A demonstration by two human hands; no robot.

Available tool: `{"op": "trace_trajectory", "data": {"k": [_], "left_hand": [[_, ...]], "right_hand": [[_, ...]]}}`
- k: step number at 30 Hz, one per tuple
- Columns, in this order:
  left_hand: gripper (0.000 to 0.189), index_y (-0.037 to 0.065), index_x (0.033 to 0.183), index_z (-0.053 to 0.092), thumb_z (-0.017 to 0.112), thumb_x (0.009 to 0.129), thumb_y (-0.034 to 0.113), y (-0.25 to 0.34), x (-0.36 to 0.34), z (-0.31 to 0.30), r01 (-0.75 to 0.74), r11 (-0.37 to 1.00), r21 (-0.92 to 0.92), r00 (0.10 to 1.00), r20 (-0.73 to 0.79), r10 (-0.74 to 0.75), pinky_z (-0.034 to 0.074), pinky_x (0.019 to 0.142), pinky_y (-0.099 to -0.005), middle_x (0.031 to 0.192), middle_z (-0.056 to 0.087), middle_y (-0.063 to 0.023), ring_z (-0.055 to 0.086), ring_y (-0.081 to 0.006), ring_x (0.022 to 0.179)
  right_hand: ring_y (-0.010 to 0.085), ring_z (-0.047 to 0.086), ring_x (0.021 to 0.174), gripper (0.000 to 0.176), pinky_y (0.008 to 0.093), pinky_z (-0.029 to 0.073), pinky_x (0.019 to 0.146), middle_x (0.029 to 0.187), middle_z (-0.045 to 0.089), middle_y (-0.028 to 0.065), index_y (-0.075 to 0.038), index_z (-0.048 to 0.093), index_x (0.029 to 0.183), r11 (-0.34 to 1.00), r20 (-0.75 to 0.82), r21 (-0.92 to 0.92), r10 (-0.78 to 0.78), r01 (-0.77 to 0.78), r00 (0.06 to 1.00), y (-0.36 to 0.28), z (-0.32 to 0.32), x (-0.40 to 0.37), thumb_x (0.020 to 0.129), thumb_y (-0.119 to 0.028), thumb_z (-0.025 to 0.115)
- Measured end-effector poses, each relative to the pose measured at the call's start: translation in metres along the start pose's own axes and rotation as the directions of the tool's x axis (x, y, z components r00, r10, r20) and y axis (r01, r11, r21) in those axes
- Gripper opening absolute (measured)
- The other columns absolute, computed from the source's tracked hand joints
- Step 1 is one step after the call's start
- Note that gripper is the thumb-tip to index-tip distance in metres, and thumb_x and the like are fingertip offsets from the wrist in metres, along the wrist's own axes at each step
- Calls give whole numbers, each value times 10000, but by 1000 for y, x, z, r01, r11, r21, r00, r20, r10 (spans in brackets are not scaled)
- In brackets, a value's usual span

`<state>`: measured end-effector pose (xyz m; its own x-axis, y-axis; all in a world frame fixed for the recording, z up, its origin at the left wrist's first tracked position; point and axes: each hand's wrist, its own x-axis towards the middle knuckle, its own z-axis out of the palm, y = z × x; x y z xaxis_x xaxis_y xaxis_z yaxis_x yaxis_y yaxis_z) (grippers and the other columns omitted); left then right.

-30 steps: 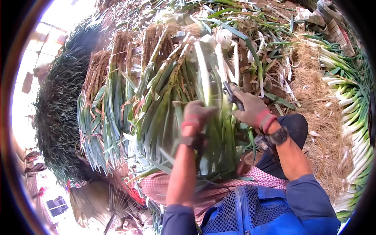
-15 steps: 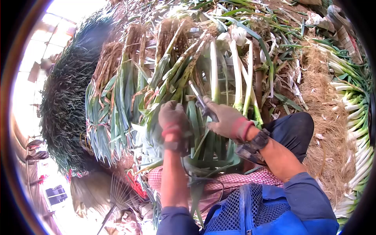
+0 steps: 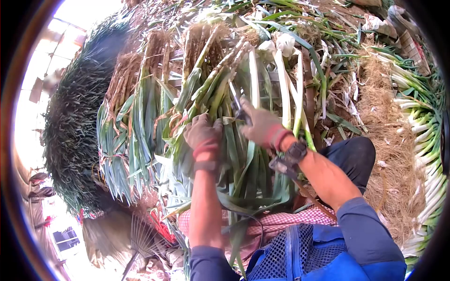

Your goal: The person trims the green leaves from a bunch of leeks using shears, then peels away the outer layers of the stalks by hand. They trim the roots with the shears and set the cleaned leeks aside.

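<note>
My gloved left hand (image 3: 202, 133) is curled over the green leaves of a soil-stained leek (image 3: 219, 96), its thumb and fingers around them. Gripped in my gloved right hand (image 3: 263, 125) is an air blow gun (image 3: 241, 112) with a dark body and a thin pale nozzle pointing up toward the leeks. Right beside that hand lie cleaned leeks (image 3: 284, 89) with bare white stems. More unpeeled leeks (image 3: 152, 89), with brown roots, lie in bunches left of my left hand. Some motion blur covers my right fingers.
A tall mass of green leaves (image 3: 79, 122) stands at the left. Cut roots (image 3: 386, 136) and a row of white-stemmed leeks (image 3: 429, 173) lie at the right. A wire rake (image 3: 143, 236) is at lower left. Peelings (image 3: 337, 89) litter the ground near my knee (image 3: 351, 157).
My left hand has moved slightly up and its fingers have spread from a fist onto the leek leaves. My right hand has shifted a little up and left with the air blow gun.
</note>
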<state>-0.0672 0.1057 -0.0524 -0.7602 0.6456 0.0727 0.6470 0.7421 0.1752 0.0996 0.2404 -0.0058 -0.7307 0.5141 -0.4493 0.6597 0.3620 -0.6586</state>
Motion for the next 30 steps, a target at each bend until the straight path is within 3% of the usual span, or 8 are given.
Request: {"op": "trace_trajectory", "data": {"k": [5, 8, 11, 16, 21, 24, 25, 30], "left_hand": [[489, 122, 1168, 738, 828, 862, 492, 7, 7, 1, 6, 996, 90, 997, 82, -14, 518, 1022, -483, 1224, 743, -113, 697, -365, 1151], [509, 126, 1193, 725, 858, 839, 465, 7, 12, 5, 18, 994, 107, 992, 123, -32, 535, 997, -481, 1210, 747, -126, 701, -371, 1133], [508, 131, 1191, 727, 888, 805, 419, 10, 19, 6, 2, 996, 94, 992, 126, -14, 566, 950, -484, 1164, 769, -133, 726, -374, 1093], [465, 107, 1120, 739, 899, 741, 323, 23, 26, -6, 157, 987, -26, 930, 339, -139, 594, 913, -470, 1056, 804, -151, 769, -358, 1032], [463, 77, 1090, 738, 916, 716, 284, 18, 21, -4, 206, 971, -118, 914, 379, -148, 588, 877, -431, 992, 794, -170, 766, -333, 949], [468, 61, 1108, 727, 919, 722, 244, 13, 11, -3, 239, 948, -212, 906, 399, -140, 583, 848, -407, 964, 787, -151, 752, -293, 888], [463, 58, 1119, 721, 914, 732, 225, 13, 7, -3, 250, 938, -239, 908, 394, -142, 583, 835, -400, 957, 786, -138, 748, -278, 873], [455, 42, 1158, 714, 892, 758, 168, 21, 4, -16, 182, 927, -329, 934, 352, -59, 588, 809, -375, 967, 791, -124, 741, -248, 844]], "right_hand": [[313, 726, 1128, 883, 428, 554, 1027, 1294, 739, 206, -133, 249, 1739, 995, -80, -41, 88, -91, 993, 14, -38, 69, 969, -236, 669], [375, 687, 1274, 838, 428, 515, 1116, 1427, 680, 254, -91, 341, 1702, 999, -221, 2, 33, -33, 975, 21, -54, 96, 947, -231, 677], [404, 662, 1312, 849, 424, 498, 1147, 1452, 656, 273, -74, 372, 1683, 999, -174, -14, 31, -34, 984, 34, -60, 95, 926, -251, 712], [411, 671, 1286, 862, 424, 506, 1136, 1424, 672, 270, -97, 397, 1675, 998, -85, 45, 56, -53, 995, 47, -57, 67, 912, -286, 751], [409, 664, 1295, 844, 439, 503, 1135, 1407, 681, 269, -113, 425, 1662, 997, -177, 59, -46, 57, 983, 61, -46, 59, 897, -262, 750], [401, 722, 1086, 872, 445, 544, 1008, 1245, 738, 238, -105, 408, 1671, 990, -274, 65, -105, 127, 956, 65, -45, 57, 881, -297, 725], [377, 726, 1074, 855, 435, 551, 987, 1210, 745, 220, -108, 422, 1663, 996, -185, 72, -31, 45, 982, 60, -51, 53, 887, -297, 728], [296, 726, 1053, 858, 379, 556, 959, 1265, 737, 197, -105, 420, 1659, 986, -137, 128, -89, 107, 987, 69, -40, 30, 896, -310, 757]]}}
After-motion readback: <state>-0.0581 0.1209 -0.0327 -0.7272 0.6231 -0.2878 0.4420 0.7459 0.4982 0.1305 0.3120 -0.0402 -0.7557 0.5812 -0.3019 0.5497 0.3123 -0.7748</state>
